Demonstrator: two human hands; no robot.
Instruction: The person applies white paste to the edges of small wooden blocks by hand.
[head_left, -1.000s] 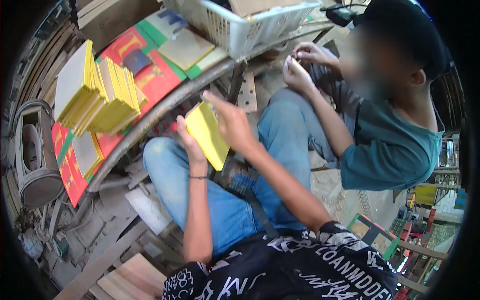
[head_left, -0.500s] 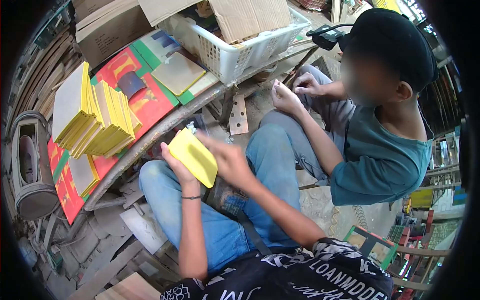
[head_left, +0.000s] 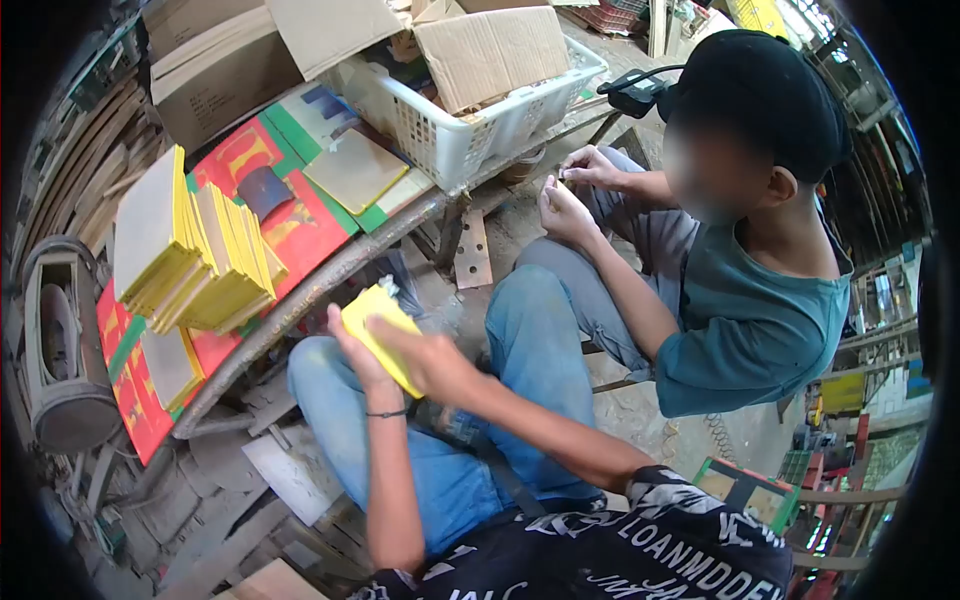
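A yellow board (head_left: 382,335) is held tilted above my lap, its yellow face up. My left hand (head_left: 358,352) grips it along its left edge and from below. Across the board's right part lies my right hand (head_left: 430,362), blurred by motion, its fingers over the yellow face; whether they hold anything is hidden. Left of my hands, a stack of yellow-edged boards (head_left: 195,250) stands on the red and green table sheet (head_left: 310,215). One grey-faced board (head_left: 356,170) lies flat beside the stack, near a dark curved piece (head_left: 264,192).
A white basket (head_left: 450,140) with cardboard stands at the back of the table. On the right sits a person (head_left: 750,300) in a cap, hands together near the knees. A grey cylindrical machine part (head_left: 70,400) is at the far left.
My right hand has moved left over the board's face. The other person's hands have shifted slightly, and the whole view has moved a little.
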